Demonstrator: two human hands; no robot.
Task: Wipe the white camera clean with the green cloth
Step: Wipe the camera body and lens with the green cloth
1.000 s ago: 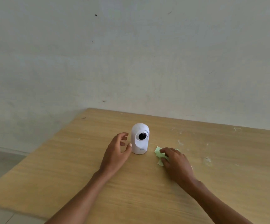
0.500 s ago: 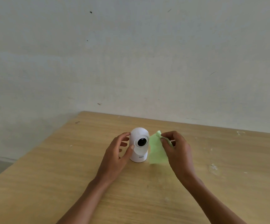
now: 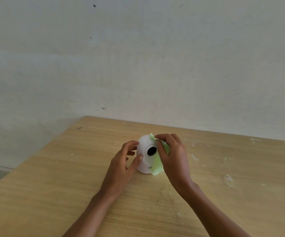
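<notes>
The white camera [image 3: 144, 147], a rounded dome with a black lens facing me, stands upright on the wooden table [image 3: 53, 185]. My left hand [image 3: 123, 165] grips its left side, thumb on the front and fingers round the back. My right hand [image 3: 172, 156] holds the thin pale green cloth [image 3: 157, 165] pinched in its fingers and presses it against the camera's right side. The cloth's top corner lies over the dome and its lower part hangs down to the table. The camera's right flank is hidden behind the cloth and hand.
A bare grey-white wall [image 3: 138, 65] rises right behind the table's far edge. The table's left edge [image 3: 36, 154] runs diagonally, with floor beyond it. White flecks and smears [image 3: 228, 178] dot the tabletop to the right.
My right hand lifted the green cloth off the table and brought it leftward onto the camera's right side. My left hand closed in and took hold of the camera's left side.
</notes>
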